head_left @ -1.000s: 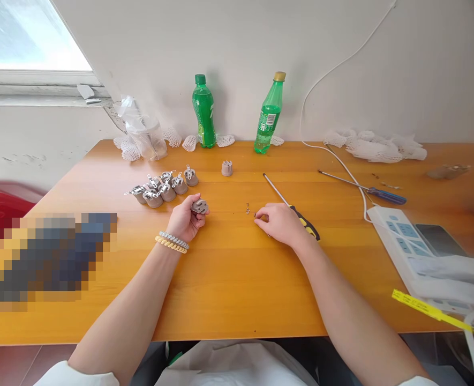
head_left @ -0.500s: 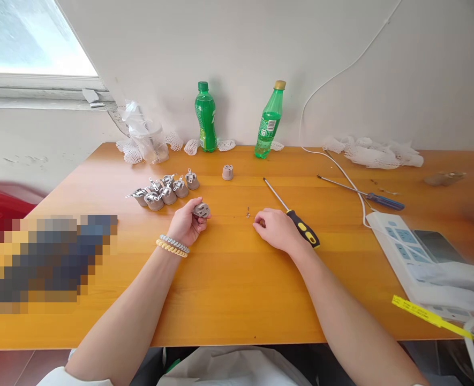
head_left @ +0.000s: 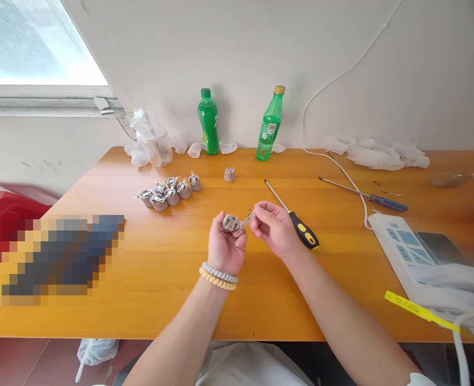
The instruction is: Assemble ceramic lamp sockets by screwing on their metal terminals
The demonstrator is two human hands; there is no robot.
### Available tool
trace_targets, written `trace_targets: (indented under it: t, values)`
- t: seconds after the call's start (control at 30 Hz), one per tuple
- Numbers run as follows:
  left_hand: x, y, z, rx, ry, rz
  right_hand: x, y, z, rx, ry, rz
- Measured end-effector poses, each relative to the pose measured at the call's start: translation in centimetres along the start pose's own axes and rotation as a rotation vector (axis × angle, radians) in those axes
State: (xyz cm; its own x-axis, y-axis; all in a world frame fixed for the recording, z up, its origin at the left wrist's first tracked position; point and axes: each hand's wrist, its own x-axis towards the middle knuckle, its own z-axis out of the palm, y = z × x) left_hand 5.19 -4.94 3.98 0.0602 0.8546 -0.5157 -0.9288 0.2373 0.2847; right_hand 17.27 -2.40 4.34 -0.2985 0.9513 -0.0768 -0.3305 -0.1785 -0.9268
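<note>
My left hand (head_left: 225,246) is raised over the middle of the wooden table (head_left: 168,268), fingers closed around a small grey ceramic socket (head_left: 230,222). My right hand (head_left: 272,228) sits right beside it, pinching a small metal piece (head_left: 246,220) whose tip meets the socket. A yellow-and-black screwdriver (head_left: 296,222) lies on the table just behind my right hand. Several similar grey sockets with metal tabs (head_left: 167,191) are heaped at the left. A lone socket (head_left: 229,174) stands farther back.
Two green bottles (head_left: 208,122) (head_left: 269,125) stand against the wall. A blue-handled screwdriver (head_left: 371,197), a white power strip (head_left: 401,246) with its cable, white foam netting (head_left: 377,151) and a plastic bag (head_left: 152,140) lie around. A red object (head_left: 4,212) is beyond the table's left edge.
My left hand lifted the socket and carried it right toward the middle. My right hand rose from the table with the small metal piece and met it.
</note>
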Motion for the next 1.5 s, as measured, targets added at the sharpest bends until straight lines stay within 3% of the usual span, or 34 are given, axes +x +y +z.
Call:
trace_targets:
  t: [0.17, 0.63, 0.93, 1.3, 1.4, 1.5]
  values:
    - [0.2, -2.1, -0.7, -0.001, -0.040, -0.050, 0.5, 0.9, -0.1, -0.058, -0.012, 0.031]
    - [0.1, -2.1, -0.6, -0.032, 0.008, -0.045, 0.7, 1.4, 0.2, -0.078, 0.065, 0.172]
    - [0.1, -2.1, -0.7, -0.032, 0.004, -0.032, 0.7, 1.6, 0.4, -0.042, 0.105, 0.156]
    - [0.2, -2.1, -0.8, -0.099, 0.007, -0.017, 0.6, 1.5, 0.6, -0.092, 0.026, 0.163]
    - [0.2, -2.0, -0.7, -0.089, 0.023, -0.031, 0.7, 1.5, 0.5, -0.083, 0.066, 0.146]
    - [0.3, -1.2, -0.6, -0.095, 0.065, -0.037, 1.2, 1.3, -0.6, -0.136, 0.158, 0.033]
